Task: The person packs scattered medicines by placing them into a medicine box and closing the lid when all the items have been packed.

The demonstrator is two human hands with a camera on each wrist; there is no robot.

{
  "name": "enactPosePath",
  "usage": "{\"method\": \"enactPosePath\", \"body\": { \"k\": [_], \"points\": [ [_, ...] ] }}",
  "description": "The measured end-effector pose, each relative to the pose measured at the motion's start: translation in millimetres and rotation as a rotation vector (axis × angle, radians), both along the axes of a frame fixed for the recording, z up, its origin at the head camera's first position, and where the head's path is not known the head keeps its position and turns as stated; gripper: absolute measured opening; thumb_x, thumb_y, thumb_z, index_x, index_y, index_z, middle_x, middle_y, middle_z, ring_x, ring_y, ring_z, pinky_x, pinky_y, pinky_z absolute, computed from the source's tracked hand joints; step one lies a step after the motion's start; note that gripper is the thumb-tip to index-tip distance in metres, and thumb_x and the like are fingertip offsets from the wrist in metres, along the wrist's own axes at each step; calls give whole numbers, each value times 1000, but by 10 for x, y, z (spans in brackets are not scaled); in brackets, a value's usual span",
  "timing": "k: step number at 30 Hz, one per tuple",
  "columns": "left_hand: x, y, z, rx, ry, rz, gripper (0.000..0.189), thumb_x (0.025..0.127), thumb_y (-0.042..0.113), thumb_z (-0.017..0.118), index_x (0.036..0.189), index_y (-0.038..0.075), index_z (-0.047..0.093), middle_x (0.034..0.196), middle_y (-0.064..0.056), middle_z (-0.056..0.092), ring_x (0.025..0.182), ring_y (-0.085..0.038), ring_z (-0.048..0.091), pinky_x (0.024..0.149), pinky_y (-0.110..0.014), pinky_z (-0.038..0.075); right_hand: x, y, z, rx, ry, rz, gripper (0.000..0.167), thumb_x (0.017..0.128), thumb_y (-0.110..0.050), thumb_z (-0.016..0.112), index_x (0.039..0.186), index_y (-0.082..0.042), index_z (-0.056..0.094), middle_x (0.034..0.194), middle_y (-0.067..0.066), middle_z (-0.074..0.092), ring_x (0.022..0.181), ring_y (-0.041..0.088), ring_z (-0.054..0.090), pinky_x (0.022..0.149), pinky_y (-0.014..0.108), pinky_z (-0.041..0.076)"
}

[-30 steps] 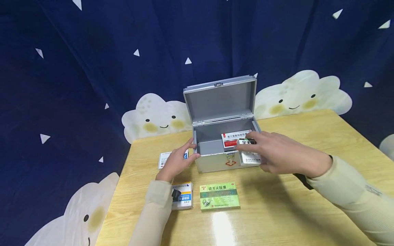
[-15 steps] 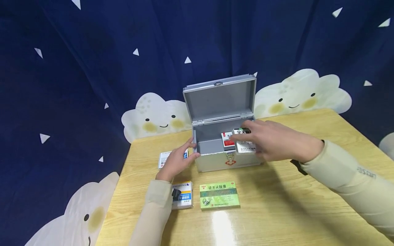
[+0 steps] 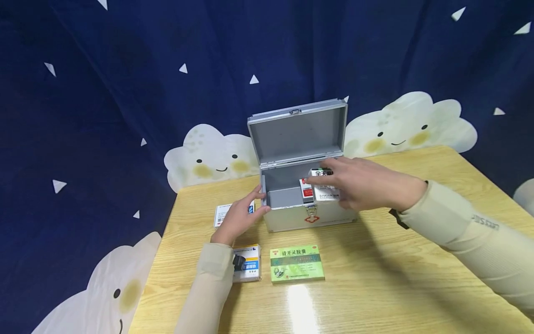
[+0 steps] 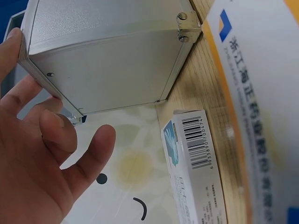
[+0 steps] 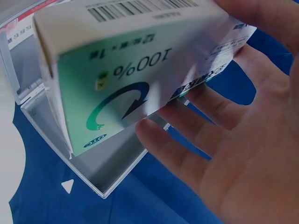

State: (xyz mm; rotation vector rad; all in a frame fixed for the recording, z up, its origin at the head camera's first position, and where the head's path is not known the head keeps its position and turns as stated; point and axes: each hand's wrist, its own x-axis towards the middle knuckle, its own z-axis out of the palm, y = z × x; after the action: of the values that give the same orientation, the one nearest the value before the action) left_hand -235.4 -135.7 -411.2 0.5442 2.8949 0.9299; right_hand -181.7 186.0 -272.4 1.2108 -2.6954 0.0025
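My right hand (image 3: 369,183) pinches a white and green medicine box (image 3: 326,189) between thumb and fingers, over the front of the silver first-aid case (image 3: 288,220). In the right wrist view the box's green face (image 5: 126,86) shows, with the fingers along one side. The case stands with its lid (image 3: 298,137) up. A red and white medicine box (image 3: 306,189) stands inside, partly hidden behind the held one. My left hand (image 3: 238,217) touches the case's left rim with its fingertips; in the left wrist view its thumb is extended away from the case.
A green medicine box (image 3: 297,264) lies in front of the case. A white, blue and orange box (image 3: 252,266) is beside it, close to the left sleeve. Behind the left hand lies another white box (image 3: 222,213). A dark blue curtain (image 3: 217,55) hangs behind the table.
My right hand has moved the white and green medicine box up and leftward, from in front of the case to over its front edge, covering more of the red and white box. The left hand stays put.
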Motion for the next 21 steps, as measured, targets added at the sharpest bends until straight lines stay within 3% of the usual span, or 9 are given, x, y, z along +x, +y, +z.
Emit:
{"method": "enactPosePath", "body": {
  "k": [9,21],
  "points": [
    [-3,18,24,-5,-10,7,59,93,57,58,145,31,49,160,13,36,142,-29,45,115,-50,39,-23,-14,0,26,-22,-20,79,69,-6,81,140,-31,57,127,15,58,95,25,60,73,44,56],
    [-13,13,3,-14,-17,12,57,93,58,58,142,30,53,162,13,31,142,-30,46,114,-51,41,-105,-55,-34,46,-36,-5,76,71,-6,81,139,-32,58,122,14,59,98,26,61,75,43,57]
  ]
}}
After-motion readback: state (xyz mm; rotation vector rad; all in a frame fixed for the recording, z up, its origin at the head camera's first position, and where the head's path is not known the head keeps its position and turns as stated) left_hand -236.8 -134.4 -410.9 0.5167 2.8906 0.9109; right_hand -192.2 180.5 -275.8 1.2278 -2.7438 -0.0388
